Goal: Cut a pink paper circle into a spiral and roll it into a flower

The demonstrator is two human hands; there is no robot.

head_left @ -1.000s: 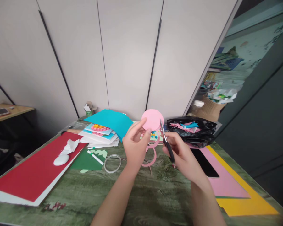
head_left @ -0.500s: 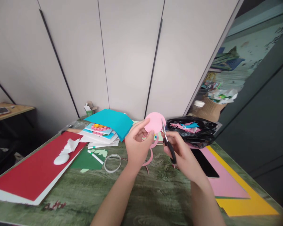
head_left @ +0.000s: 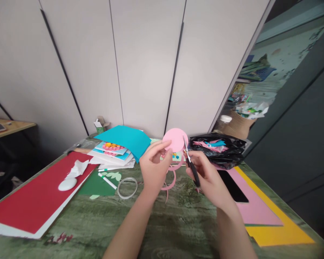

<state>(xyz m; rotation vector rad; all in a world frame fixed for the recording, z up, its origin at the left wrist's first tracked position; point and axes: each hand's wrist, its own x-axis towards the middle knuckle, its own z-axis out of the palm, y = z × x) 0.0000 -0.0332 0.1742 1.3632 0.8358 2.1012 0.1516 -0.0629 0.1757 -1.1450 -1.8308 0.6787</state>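
Disc of pink paper, pinched at its lower rim

Disc (head_left: 175, 139) is held up in the air over the middle of the worktop (head_left: 178, 223), toward its far edge. The left hand (head_left: 153, 167) has it: thumb and fingers (head_left: 166, 146) are clamped together on the lower left rim, the rest of the circle standing free above them. The right hand (head_left: 205, 176) is closed around the black handles of the scissors (head_left: 191, 163), whose blades point up and meet the disc's right rim; how far the blades gape I cannot tell. A thin pink strip (head_left: 171, 176) curls down below the disc between the two hands.

Judging by how it stands flat from one pinch, the disc is light and fairly stiff, like card rather than tissue, yet it would crease if squeezed hard or bent. A grip close to the rim, near the blades, looks best to keep it from flapping; the dangling strip is limp and would tear easily.

Toward the left edge lies a red sheet (head_left: 35, 201) with a white lump (head_left: 67, 184) on it. Near the far edge sit a teal sheet (head_left: 124, 138) on a stack and a black bag (head_left: 221, 151) of scraps. A tape ring (head_left: 127, 187) lies just left of the left wrist.
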